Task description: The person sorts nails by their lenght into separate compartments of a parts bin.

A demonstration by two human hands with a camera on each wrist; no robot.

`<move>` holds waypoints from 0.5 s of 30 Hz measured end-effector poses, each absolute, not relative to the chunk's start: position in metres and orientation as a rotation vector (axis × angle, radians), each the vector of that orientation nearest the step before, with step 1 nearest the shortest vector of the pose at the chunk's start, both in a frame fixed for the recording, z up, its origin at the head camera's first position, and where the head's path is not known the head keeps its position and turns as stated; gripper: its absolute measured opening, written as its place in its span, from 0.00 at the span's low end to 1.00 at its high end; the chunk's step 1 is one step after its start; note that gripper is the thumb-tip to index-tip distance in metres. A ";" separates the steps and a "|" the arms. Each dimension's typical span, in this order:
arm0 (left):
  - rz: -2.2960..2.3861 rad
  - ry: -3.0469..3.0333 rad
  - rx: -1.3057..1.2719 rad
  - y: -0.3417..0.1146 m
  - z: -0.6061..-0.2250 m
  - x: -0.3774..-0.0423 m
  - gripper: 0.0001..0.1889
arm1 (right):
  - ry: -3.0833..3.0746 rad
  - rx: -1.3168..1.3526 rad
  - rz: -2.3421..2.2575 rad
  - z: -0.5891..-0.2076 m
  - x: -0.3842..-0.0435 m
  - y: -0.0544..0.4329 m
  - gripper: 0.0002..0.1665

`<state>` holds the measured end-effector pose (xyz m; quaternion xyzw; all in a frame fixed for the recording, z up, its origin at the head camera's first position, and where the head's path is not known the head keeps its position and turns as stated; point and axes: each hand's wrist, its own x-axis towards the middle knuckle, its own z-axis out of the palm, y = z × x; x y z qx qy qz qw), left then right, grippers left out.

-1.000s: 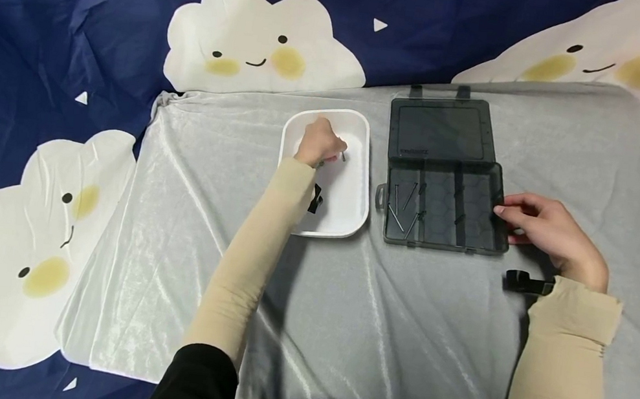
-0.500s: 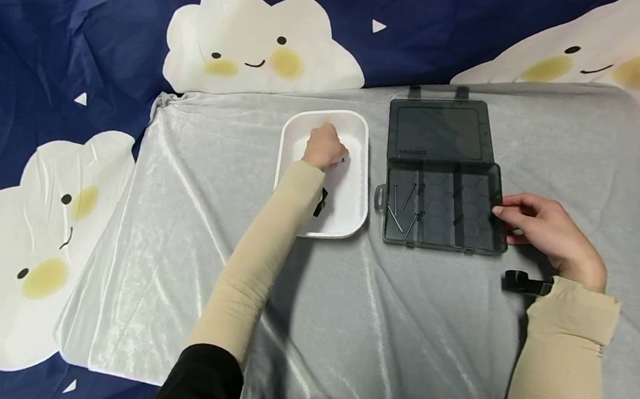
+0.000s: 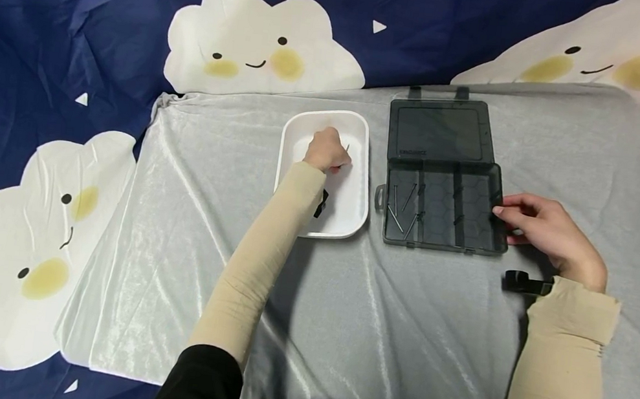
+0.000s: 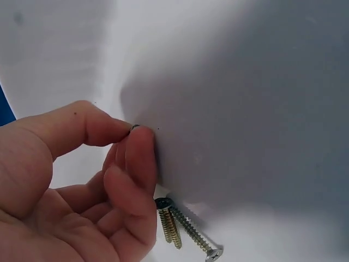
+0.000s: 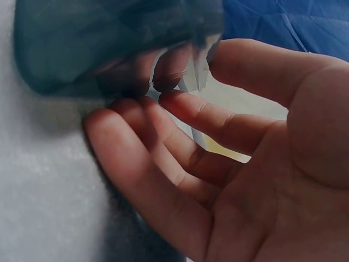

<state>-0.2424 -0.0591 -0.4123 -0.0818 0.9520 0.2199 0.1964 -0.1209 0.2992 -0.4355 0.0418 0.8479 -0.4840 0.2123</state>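
Observation:
My left hand (image 3: 328, 150) is down inside a white tray (image 3: 363, 191). Its thumb and index fingertip pinch a small piece of metal, probably a screw (image 4: 135, 127), mostly hidden by the fingers. Beyond the curled fingers, several loose screws (image 4: 188, 226) lie on the tray floor in the left wrist view. To the right is a dark see-through compartment box (image 3: 439, 202) with its lid (image 3: 443, 129) folded back. My right hand (image 3: 553, 237) grips the box's right edge, thumb on the rim and fingers along the outer side.
Several long thin screws (image 3: 394, 219) lie in the box's left compartment. Dividers part it from the middle and right ones. A grey cloth (image 3: 173, 262) covers the table, and a dark blue sheet with clouds (image 3: 109, 28) hangs behind.
My left hand has shifted slightly right and nearer within the tray, its fingers now closed together on the small metal piece. My right hand and the box have stayed in place.

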 end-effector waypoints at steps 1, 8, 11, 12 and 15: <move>0.606 2.663 -0.222 -0.059 -0.412 -0.242 0.06 | 2.357 0.115 -1.342 -0.435 -0.121 0.299 0.34; 0.558 2.642 -0.219 -0.060 -0.411 -0.238 0.08 | 2.366 0.112 -1.339 -0.435 -0.121 0.299 0.33; 0.544 2.631 -0.229 -0.061 -0.410 -0.237 0.09 | 2.365 0.110 -1.337 -0.435 -0.121 0.299 0.34; 0.545 2.629 -0.228 -0.061 -0.410 -0.236 0.09 | 2.364 0.109 -1.335 -0.435 -0.121 0.299 0.34; 0.578 2.620 -0.223 -0.062 -0.410 -0.235 0.10 | 2.361 0.106 -1.334 -0.435 -0.121 0.299 0.34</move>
